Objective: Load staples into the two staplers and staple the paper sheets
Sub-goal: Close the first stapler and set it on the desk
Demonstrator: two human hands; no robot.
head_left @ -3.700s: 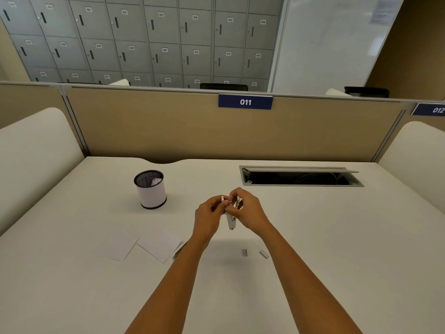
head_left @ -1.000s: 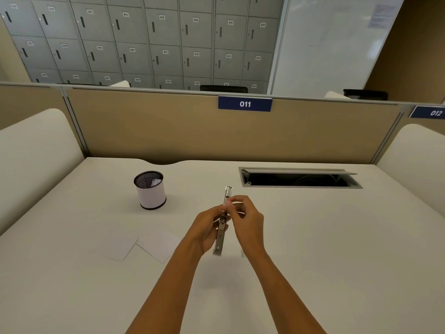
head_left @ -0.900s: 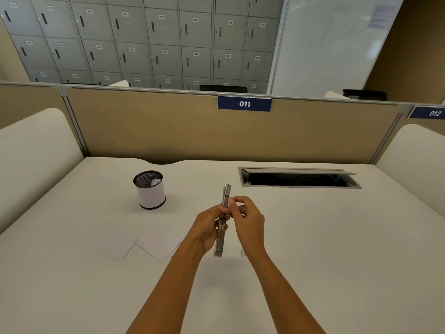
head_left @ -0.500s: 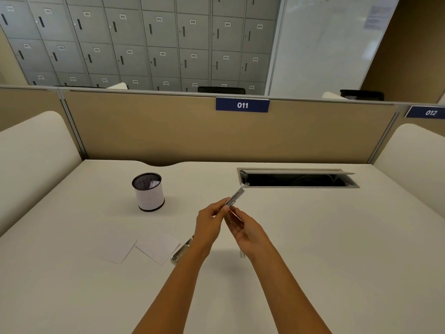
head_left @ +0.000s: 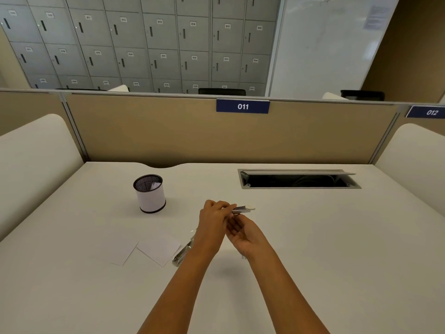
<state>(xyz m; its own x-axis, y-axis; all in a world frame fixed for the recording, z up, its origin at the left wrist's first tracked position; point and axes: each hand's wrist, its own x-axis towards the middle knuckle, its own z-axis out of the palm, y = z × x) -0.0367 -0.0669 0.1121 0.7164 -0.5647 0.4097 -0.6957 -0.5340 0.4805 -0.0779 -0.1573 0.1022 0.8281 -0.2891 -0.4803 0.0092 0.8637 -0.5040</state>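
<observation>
A pale, matte surface [head_left: 337, 249] runs back to a tan fabric partition [head_left: 168, 131] capped with a grey rail. Blue plates on the partition read 011 [head_left: 242, 106] and 012 [head_left: 428, 112]. Rounded cream side screens stand at the left [head_left: 36, 160] and right [head_left: 414, 160]. A grey cable hatch [head_left: 298, 182] is set into the surface, its lid propped open. Beyond the partition, black chair backs [head_left: 221, 91] show below a wall of numbered grey lockers [head_left: 144, 44], with a whiteboard [head_left: 325, 44] and a brown wall [head_left: 414, 44] to their right. The light is soft and even.
</observation>
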